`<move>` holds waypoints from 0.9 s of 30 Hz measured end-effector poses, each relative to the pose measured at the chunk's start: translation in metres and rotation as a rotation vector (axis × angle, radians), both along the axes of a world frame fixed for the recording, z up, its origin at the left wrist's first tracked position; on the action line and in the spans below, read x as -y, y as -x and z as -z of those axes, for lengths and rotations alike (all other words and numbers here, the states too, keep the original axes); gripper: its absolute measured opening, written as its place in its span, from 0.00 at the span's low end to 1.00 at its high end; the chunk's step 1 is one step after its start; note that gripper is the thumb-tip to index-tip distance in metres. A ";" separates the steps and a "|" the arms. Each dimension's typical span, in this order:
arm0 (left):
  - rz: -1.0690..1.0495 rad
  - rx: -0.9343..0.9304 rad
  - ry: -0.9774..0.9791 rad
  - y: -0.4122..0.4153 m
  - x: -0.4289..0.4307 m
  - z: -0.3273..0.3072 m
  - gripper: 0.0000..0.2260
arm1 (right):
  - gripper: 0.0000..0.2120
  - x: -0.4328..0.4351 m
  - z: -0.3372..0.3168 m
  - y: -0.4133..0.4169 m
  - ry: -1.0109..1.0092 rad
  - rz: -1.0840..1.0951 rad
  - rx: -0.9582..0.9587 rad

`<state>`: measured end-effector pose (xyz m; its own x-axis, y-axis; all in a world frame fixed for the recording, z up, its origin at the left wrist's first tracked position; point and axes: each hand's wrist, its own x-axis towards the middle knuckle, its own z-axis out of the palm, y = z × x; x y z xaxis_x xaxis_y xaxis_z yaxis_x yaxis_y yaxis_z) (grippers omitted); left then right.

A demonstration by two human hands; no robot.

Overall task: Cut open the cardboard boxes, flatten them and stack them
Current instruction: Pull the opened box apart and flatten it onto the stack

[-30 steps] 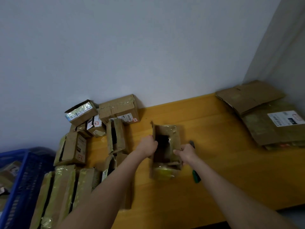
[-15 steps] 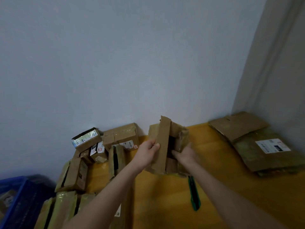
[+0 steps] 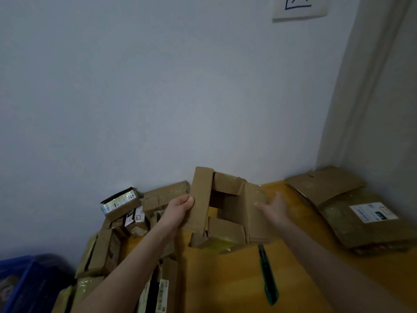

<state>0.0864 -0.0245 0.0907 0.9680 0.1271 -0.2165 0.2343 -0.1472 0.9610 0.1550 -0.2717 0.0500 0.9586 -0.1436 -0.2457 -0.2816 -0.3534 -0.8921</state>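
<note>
I hold an opened brown cardboard box (image 3: 228, 208) up over the yellow table (image 3: 225, 285), its flaps spread and its hollow inside facing me. My left hand (image 3: 178, 211) grips the long left flap between thumb and fingers. My right hand (image 3: 274, 207) lies with straight fingers against the right flap. A green utility knife (image 3: 267, 274) lies on the table below the box, apart from both hands. Flattened boxes (image 3: 352, 208) are stacked at the right by the wall.
Several taped, unopened boxes (image 3: 126, 213) crowd the table's left side up to the wall. A blue plastic crate (image 3: 22, 283) stands at the lower left beside the table. A white wall (image 3: 158, 98) closes the back, a corner the right.
The box has been raised from the table and its flaps pulled apart. The camera tilted upward. The knife stays on the table.
</note>
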 end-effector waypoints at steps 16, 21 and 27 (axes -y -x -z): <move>0.333 0.158 -0.275 -0.005 0.025 -0.029 0.11 | 0.30 -0.006 -0.023 0.004 0.985 -0.402 0.339; 0.294 0.188 -0.448 -0.017 -0.001 -0.031 0.10 | 0.18 -0.001 -0.026 -0.001 0.371 -0.342 0.221; -0.331 0.250 -0.670 -0.023 -0.016 -0.005 0.26 | 0.18 -0.010 -0.015 0.012 0.256 -0.181 0.252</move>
<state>0.1098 -0.0088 0.0961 0.8668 0.4440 0.2271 0.1562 -0.6741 0.7219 0.1431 -0.2613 0.0652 0.9997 0.0071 0.0219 0.0218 -0.5968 -0.8021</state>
